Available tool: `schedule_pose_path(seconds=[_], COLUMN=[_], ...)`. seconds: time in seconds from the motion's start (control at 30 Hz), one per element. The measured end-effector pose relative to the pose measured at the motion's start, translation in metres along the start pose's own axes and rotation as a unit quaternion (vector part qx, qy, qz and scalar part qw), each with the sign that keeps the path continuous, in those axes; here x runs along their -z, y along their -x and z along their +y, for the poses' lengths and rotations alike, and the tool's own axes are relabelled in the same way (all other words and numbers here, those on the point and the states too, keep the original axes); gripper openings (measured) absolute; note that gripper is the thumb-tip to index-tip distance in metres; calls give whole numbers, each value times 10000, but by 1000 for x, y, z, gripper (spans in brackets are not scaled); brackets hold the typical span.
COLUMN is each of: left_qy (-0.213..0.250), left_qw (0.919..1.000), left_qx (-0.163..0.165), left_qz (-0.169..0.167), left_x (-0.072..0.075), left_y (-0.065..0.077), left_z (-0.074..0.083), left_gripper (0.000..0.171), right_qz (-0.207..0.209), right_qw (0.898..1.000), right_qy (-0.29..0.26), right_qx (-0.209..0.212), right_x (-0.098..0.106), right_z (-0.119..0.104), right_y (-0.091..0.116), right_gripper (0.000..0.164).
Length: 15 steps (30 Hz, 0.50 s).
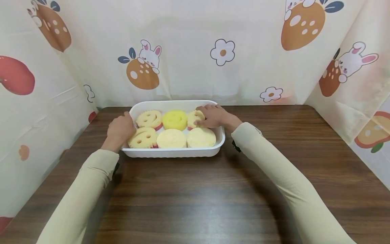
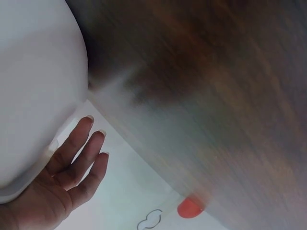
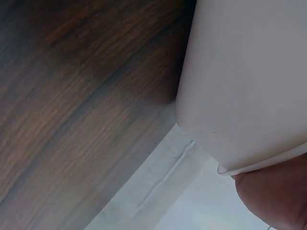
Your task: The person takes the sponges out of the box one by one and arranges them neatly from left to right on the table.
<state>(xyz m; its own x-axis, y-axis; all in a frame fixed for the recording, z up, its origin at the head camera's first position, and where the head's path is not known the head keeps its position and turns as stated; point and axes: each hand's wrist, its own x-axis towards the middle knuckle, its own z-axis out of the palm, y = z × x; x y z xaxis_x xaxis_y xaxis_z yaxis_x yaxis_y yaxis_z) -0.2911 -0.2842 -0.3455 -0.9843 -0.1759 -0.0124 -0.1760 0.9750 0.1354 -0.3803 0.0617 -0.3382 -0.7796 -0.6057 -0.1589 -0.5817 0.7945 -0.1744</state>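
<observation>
A white tray (image 1: 170,153) stands on the table and holds several round sponges in two rows. Smiley faces are cut into the cream sponge (image 1: 149,119) at back left, the cream sponge (image 1: 143,138) at front left and the yellow sponge (image 1: 174,120). Two cream sponges (image 1: 171,139) in front look plain. My left hand (image 1: 120,128) grips the tray's left rim, with several fingers (image 2: 79,139) curved outside it. My right hand (image 1: 214,117) reaches over the right rim, thumb and fingers around the back-right smiley sponge (image 1: 192,117), which it partly hides.
The dark wooden table (image 1: 189,196) extends in front of the tray and to its right. Behind and at both sides hangs a printed curtain (image 1: 192,74) with rabbits, fruit and flowers; the tray is close to the back one.
</observation>
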Motion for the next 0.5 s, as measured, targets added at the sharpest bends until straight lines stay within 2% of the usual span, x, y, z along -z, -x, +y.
schedule_pose_path(seconds=[0.23,0.5], left_qy=[-23,-39], left_qw=[10000,10000], left_qx=[20,73], left_qz=[-5,-24], left_x=[2,0], left_y=[0,-1], left_z=[1,0], left_gripper=[59,60], right_qz=[291,409], right_qw=[9996,9990], right_qy=[6,-188], right_qx=[60,-51], right_x=[0,-1], right_z=[0,2], right_y=[0,-1], right_gripper=[74,92])
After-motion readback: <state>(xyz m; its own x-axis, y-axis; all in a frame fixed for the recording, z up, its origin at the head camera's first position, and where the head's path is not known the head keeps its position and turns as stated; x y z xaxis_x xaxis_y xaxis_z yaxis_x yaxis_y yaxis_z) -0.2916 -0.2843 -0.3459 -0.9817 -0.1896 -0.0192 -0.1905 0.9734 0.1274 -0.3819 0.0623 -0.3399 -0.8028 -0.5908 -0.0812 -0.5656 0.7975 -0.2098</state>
